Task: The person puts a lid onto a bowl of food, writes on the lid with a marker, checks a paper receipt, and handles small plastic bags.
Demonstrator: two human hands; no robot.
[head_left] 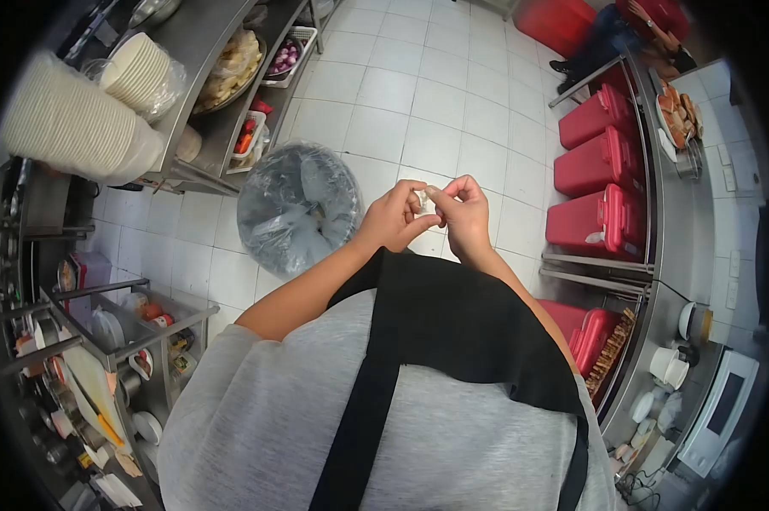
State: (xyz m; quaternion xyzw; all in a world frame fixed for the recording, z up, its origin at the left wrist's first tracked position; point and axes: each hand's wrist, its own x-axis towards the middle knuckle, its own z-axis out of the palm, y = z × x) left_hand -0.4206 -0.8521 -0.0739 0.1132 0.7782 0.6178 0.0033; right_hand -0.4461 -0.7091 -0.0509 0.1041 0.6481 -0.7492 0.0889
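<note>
In front of my chest, both hands meet over the tiled floor. My left hand (pixel 393 215) is closed, thumb and fingers curled around a small whitish piece (pixel 424 203). From the other side my right hand (pixel 463 213) pinches at the same piece between thumb and forefinger. The piece is mostly covered by fingers and too small to name for certain. Just left of my left hand stands a round bin (pixel 261 209) lined with a clear plastic bag. My forearms pass over the black apron (pixel 452 311).
Stacked pale containers (pixel 73 119) stand on the metal table at left, with purple onions (pixel 285 56) on its lower shelf. Red lidded bins (pixel 584 223) fill the right rack. A metal shelf (pixel 167 328) is at lower left. A person (pixel 606 43) is at far right.
</note>
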